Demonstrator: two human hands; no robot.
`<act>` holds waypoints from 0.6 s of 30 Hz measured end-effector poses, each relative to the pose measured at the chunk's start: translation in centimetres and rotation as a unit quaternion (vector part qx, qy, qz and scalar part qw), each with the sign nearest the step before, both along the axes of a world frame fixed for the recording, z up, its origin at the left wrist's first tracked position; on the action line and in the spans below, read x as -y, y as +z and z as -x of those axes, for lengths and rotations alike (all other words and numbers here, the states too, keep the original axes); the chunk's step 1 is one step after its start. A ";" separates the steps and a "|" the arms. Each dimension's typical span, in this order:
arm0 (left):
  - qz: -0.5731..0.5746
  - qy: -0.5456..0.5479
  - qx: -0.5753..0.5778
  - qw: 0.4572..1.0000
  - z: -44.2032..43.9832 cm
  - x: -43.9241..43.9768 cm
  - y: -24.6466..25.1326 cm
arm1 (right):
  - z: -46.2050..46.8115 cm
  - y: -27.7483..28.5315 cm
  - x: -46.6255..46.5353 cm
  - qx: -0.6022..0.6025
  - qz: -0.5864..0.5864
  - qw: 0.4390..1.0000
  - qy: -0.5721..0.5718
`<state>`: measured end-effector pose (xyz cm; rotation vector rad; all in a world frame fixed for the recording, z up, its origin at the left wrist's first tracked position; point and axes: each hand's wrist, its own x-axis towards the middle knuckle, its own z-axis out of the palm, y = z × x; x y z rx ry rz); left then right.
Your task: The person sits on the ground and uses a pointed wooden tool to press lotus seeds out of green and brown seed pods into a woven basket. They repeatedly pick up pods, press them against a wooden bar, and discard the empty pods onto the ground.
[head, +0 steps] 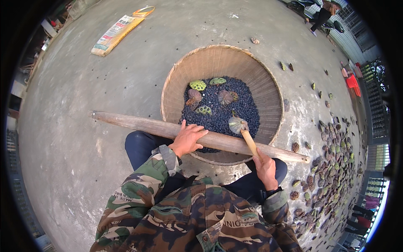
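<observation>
A round woven bamboo basket [270,94] stands before me, with dark lotus seeds [242,94] in it. Several green and brown seed pods, among them a green lotus pod [197,85], lie on the seeds. Across the basket's near side rests a long wooden pole [148,125], tapered at both ends. My left hand [187,138] lies on the pole with its fingers spread. My right hand [265,167], just on the near side of the pole, grips a pale stick [249,142]. The stick's far end meets a lotus pod [238,125] over the seeds; whether they are joined is unclear.
Many lotus pods [333,170] are heaped on the concrete floor at the right, with loose ones around. A yellow and white woven sack [116,33] lies at the upper left. Red plastic containers [353,84] stand far right. A person [325,15] bends beside a motorbike at the upper right.
</observation>
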<state>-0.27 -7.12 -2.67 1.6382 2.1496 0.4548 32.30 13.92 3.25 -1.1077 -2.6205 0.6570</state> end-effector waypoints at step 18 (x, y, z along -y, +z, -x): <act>-0.021 0.013 -0.016 1.000 -0.1 0.2 -0.5 | -1.5 -1.1 -1.1 0.009 -0.019 0.999 -0.041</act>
